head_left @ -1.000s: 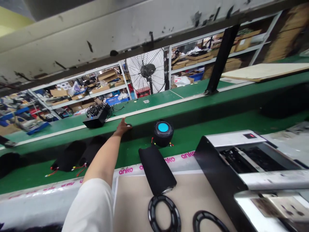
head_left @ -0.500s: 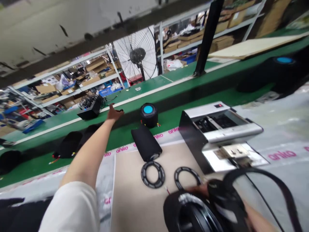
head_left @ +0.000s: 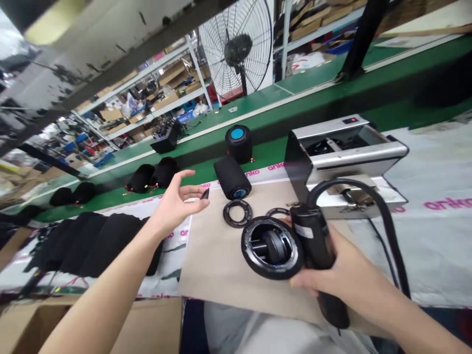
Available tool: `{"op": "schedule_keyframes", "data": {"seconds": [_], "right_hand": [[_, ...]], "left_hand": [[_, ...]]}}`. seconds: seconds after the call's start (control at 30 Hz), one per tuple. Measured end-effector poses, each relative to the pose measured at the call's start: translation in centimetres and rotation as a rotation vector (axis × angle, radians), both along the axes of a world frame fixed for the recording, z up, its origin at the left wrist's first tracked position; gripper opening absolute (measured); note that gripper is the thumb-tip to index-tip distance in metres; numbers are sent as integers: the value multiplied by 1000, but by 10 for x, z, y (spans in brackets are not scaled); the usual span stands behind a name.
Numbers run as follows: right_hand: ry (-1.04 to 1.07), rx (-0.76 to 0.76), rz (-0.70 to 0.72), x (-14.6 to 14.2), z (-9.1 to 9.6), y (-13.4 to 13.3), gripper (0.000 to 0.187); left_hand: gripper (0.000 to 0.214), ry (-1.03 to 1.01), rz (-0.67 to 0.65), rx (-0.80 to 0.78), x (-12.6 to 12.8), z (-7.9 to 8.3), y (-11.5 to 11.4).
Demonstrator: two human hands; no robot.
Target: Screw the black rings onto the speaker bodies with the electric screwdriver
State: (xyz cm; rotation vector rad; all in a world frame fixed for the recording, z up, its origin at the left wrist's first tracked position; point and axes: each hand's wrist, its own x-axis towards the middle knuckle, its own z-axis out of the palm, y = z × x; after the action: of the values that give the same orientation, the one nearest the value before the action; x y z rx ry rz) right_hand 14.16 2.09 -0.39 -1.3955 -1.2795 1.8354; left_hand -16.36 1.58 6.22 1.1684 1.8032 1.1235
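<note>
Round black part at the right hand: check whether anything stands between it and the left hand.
Nothing visible blocks the left hand from the round black part; a black ring lies on the mat between them, apparently below the path.

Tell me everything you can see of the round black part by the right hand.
The round black part is held at the right hand, above the beige sheet, open end toward the camera. Its shiny, plastic-looking rim carries pale smears; inside show dark bars and a rounded piece with hints of blue. The thumb seems to touch its lower right edge; whether the black handle beside it touches too, I can't tell. Its back is hidden.
</note>
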Motion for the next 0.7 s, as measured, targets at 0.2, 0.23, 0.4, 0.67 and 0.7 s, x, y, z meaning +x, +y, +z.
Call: {"op": "schedule_keyframes", "data": {"seconds": [0.2,0.23,0.4,0.67,0.7], "right_hand": [[75,54,20,-7,4,-6,92],[88,51,12,-8,4,-8,93],[101,59,29,-9,2,-9,95],[14,44,7,-8,-9,-3,101],[-4,42,-8,-8,-7,-4,100]], "left_hand": [[80,147,-324,207,67,36,-55],[82,167,-358,208,75,36,-58],[86,226,-454,221,85,24,-64],[82,-11,-158,281,46,-21,-84],[82,18,-99,242,41,-36,-88]]}}
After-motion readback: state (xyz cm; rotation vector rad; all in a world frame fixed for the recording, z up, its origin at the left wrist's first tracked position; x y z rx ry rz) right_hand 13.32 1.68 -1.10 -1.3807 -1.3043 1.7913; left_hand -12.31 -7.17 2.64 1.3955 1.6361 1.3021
